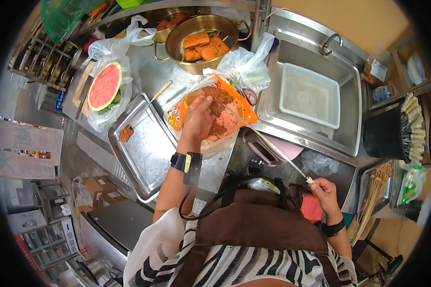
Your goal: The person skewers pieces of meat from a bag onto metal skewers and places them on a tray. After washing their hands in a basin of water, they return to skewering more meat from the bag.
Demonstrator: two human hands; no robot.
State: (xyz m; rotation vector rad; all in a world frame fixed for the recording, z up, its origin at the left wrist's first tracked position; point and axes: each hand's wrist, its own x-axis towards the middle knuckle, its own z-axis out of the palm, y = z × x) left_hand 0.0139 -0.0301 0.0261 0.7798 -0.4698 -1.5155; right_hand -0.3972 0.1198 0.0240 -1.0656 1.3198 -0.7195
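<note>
My right hand (324, 195), at the lower right, grips the pale handle end of a long metal skewer (277, 149). The skewer slants up and left to a reddish-brown, coated piece of meat (214, 98). My left hand (199, 118) has its fingers closed on that meat, partly hiding it. Below them an orange bag (248, 101) with pink and brown, crumbly-looking contents sits in a clear plastic container. To the left, a metal tray (146, 158) holds a brown meat piece (126, 133); another wooden-handled skewer (162, 90) leans over its upper edge.
A halved watermelon (104, 87) and a brass pot (201, 62) of orange blocks stand on the counter. Red-handled scissors (249, 96) lie beside the bag. A white tub (309, 95) sits in the sink (355, 107). A black bucket (382, 131) of skewers stands right.
</note>
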